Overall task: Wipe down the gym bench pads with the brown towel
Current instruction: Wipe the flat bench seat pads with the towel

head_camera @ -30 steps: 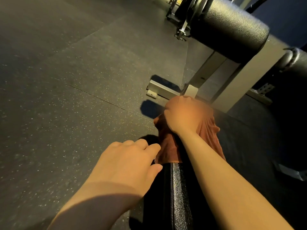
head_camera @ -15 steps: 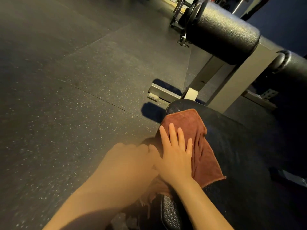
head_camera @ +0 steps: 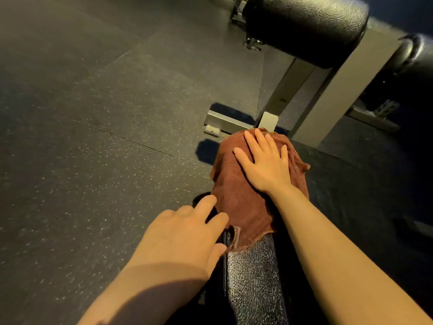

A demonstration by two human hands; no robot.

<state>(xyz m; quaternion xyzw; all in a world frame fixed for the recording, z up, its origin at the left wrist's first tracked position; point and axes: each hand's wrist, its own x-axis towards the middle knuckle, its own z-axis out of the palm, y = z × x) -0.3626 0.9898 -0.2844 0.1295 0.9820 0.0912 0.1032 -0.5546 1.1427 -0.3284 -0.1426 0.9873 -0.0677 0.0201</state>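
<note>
A: Nearest?
B: The left hand (head_camera: 187,233), grip wide and holding nothing, at the bench pad (head_camera: 253,277) edge.
A: Farther?
B: The right hand (head_camera: 264,165), fingers flat, presses the brown towel (head_camera: 236,198) onto the pad's far end.

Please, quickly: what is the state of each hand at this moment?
Left hand: open, holds nothing, fingers near the edge of the bench pad.
Right hand: open, flat, pressing the brown towel on the pad.
</note>
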